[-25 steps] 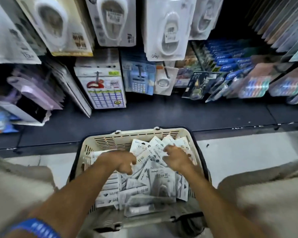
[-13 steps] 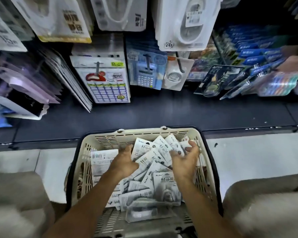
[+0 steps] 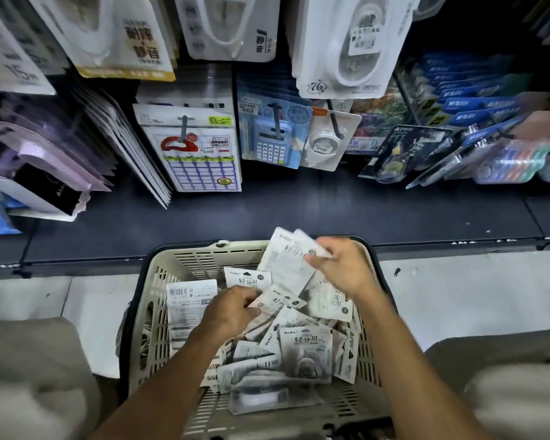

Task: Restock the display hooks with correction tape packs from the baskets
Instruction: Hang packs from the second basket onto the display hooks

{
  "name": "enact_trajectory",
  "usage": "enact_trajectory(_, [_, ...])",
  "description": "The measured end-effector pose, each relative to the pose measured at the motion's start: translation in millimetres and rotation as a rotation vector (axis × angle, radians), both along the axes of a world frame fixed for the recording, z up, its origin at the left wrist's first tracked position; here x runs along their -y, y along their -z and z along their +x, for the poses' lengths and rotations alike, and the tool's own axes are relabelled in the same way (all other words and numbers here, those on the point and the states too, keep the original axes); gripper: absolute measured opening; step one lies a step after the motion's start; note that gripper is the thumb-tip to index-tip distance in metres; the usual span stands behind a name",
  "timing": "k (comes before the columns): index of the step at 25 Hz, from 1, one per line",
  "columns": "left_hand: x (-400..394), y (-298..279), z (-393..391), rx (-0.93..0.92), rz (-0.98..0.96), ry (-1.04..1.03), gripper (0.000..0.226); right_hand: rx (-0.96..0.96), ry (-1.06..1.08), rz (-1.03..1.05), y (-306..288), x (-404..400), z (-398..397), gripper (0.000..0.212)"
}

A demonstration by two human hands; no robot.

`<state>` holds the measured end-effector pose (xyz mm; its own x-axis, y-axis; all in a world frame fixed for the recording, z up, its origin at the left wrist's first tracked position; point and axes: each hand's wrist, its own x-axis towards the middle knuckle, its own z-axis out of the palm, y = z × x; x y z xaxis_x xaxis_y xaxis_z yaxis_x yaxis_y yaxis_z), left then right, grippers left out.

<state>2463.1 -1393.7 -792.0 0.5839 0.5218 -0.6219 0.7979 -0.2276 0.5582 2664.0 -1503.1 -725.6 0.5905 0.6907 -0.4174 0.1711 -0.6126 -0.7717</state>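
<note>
A cream plastic basket stands on the floor in front of me, holding several white correction tape packs. My right hand is at the basket's far right corner, shut on a few packs lifted above the rim. My left hand is lower in the basket's middle, its fingers closed on a pack lying on the pile. Display hooks with hanging goods fill the rack above.
A dark shelf base runs behind the basket. Label sheets, a blue calculator pack and blue pen packs hang above it. My knees in beige trousers flank the basket on a pale tiled floor.
My right hand has risen toward the basket's far right corner with a few packs in it. My left hand has closed on a pack in the pile. The view tilted up slightly.
</note>
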Motion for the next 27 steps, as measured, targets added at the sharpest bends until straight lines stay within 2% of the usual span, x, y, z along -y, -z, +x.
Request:
enact_trajectory(2, [-4.3, -1.2, -3.4, 0.108, 0.004, -0.058, 0.009, 0.104, -0.027, 0.017, -34.7, 0.4, 28.2, 0.012])
enact_trajectory(3, [-7.9, -4.4, -4.1, 0.175, -0.039, -0.128, 0.011, 0.097, -0.020, 0.064, -50.2, 3.0, 39.3, 0.013])
enact_trajectory(5, [-14.1, -14.8, -3.7, 0.294, -0.151, -0.277, 0.019, -0.030, 0.062, 0.222, -71.8, 10.4, 47.9, 0.013])
enact_trajectory(7, [-19.3, -23.6, -3.5, 0.403, -0.247, -0.440, 0.015, -0.200, 0.169, 0.406, -80.2, 18.1, 45.5, 0.003])
enact_trajectory(10, [-25.4, -39.8, -2.8, 0.536, -0.288, -0.593, 0.016, -0.476, 0.304, 0.626, -74.0, 22.3, 42.5, 0.014])
enact_trajectory(12, [-27.1, -52.6, 6.7, 0.563, -0.317, -0.630, 0.016, -0.581, 0.362, 0.563, -63.7, 17.4, 37.3, 0.027])
enact_trajectory(13, [-26.5, -58.6, 13.1, 0.574, -0.374, -0.659, 0.016, -0.564, 0.343, 0.446, -59.5, 12.3, 30.4, 0.032])
enact_trajectory(15, [-23.8, -67.0, 23.5, 0.575, -0.574, -0.663, 0.036, -0.492, 0.191, 0.235, -49.3, 2.0, 10.2, 0.029])
enact_trajectory(17, [-20.6, -73.6, 24.7, 0.546, -0.814, -0.555, 0.059, -0.481, 0.199, 0.218, -39.4, -5.1, -8.5, 0.021])
enact_trajectory(19, [-18.1, -79.3, 20.3, 0.533, -0.934, -0.507, 0.063, -0.509, 0.374, 0.313, -34.9, -10.3, -22.2, 0.016])
enact_trajectory(22, [-11.9, -77.8, 23.0, 0.548, -0.800, -0.510, 0.059, -0.493, 0.516, 0.441, -37.3, -20.2, -36.3, 0.023])
enact_trajectory(25, [-12.5, -83.2, 29.1, 0.567, -0.742, -0.597, 0.059, -0.418, 0.483, 0.425, -37.7, -22.8, -38.3, 0.050])
enact_trajectory(27, [-20.7, -89.1, 29.9, 0.614, -0.819, -0.675, 0.054, -0.635, 0.336, 0.348, -41.1, -21.4, -34.5, 0.062])
